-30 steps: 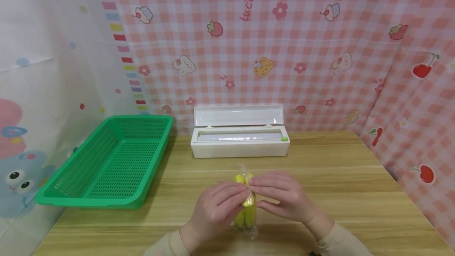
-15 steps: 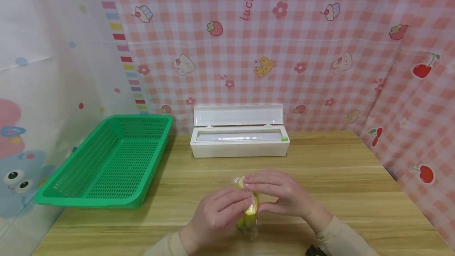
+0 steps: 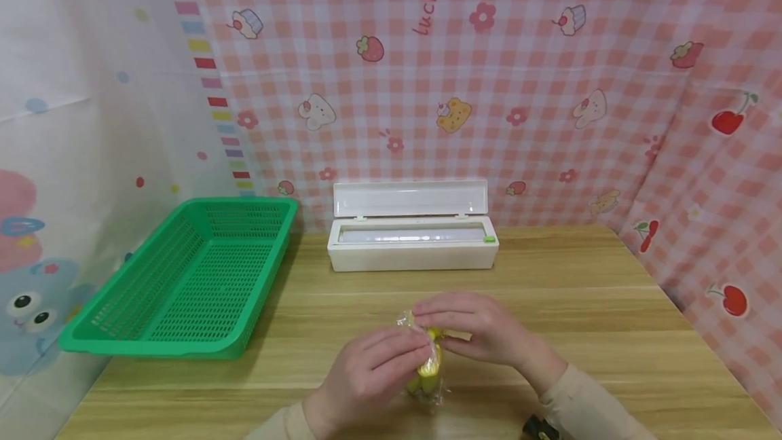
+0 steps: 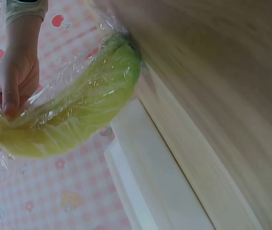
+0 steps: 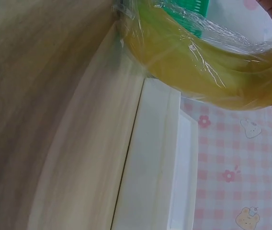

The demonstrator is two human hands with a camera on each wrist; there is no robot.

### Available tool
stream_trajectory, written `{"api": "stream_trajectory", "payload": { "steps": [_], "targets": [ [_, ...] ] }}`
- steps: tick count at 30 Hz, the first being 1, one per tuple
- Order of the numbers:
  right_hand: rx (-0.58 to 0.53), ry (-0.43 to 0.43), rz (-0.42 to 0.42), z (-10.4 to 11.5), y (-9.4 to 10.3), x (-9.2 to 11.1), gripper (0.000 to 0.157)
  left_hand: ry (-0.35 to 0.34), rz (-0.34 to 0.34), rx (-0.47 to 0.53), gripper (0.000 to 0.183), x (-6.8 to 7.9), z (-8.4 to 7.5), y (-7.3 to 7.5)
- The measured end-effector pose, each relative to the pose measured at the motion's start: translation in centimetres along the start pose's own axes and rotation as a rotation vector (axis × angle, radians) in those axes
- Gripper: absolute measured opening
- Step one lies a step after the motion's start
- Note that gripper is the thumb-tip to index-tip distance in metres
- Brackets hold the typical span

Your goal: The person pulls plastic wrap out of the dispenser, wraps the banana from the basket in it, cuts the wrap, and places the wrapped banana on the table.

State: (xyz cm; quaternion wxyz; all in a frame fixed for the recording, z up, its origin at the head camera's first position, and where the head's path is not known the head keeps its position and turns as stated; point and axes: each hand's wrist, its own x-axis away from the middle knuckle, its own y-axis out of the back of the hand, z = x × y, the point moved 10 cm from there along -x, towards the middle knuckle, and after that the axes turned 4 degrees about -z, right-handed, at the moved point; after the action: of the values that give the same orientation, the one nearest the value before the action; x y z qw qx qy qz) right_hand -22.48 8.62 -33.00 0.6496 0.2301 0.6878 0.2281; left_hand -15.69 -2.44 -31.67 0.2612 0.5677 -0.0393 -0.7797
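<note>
A small bunch of yellow bananas, greenish at one end in the left wrist view, stands on end, wrapped in clear cling film. My left hand grips the upper part of the bunch from the left. From the right, my right hand curls over the top and holds film and banana tips between thumb and fingers. In the right wrist view the film lies wrinkled and shiny along the bananas, and the fingers are at their upper end. The hands hide part of the bunch in the head view.
Behind the hands stands a white cling film dispenser with its lid up. A green plastic basket sits at the left of the wooden table. A small black object shows by the right sleeve. Patterned cloth hangs behind.
My right hand has moved slightly left over the top of the bananas, folding the film end down and leftward. The left hand keeps its hold, and the bunch shows less between the hands.
</note>
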Motion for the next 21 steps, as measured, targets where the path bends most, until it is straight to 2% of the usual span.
{"api": "stream_trajectory", "payload": {
  "steps": [4, 7, 9, 12, 16, 21],
  "targets": [
    [0.008, 0.014, -0.018, 0.2, 0.1, 0.1, 0.028, -0.042, 0.015, 0.027, 0.016, 0.1, 0.1, 0.5],
    [0.017, 0.017, -0.036, 0.4, 0.2, 0.1, 0.027, -0.054, 0.022, 0.049, 0.022, 0.2, 0.6, 1.0],
    [0.019, 0.015, -0.046, 0.4, 0.3, 0.2, 0.026, -0.02, 0.016, 0.054, 0.028, 0.4, 1.2, 1.3],
    [0.026, 0.018, -0.062, 0.6, 0.3, 0.2, 0.025, 0.066, 0.009, 0.043, 0.035, 0.9, 2.4, 1.4],
    [0.029, 0.022, -0.068, 0.7, 0.3, 0.3, 0.024, 0.162, 0.049, -0.002, 0.045, 1.6, 3.3, 0.5],
    [0.033, 0.028, -0.077, 0.9, 0.2, 0.3, 0.024, 0.226, 0.093, -0.075, 0.049, 2.2, 3.4, -0.7]
  ]
}}
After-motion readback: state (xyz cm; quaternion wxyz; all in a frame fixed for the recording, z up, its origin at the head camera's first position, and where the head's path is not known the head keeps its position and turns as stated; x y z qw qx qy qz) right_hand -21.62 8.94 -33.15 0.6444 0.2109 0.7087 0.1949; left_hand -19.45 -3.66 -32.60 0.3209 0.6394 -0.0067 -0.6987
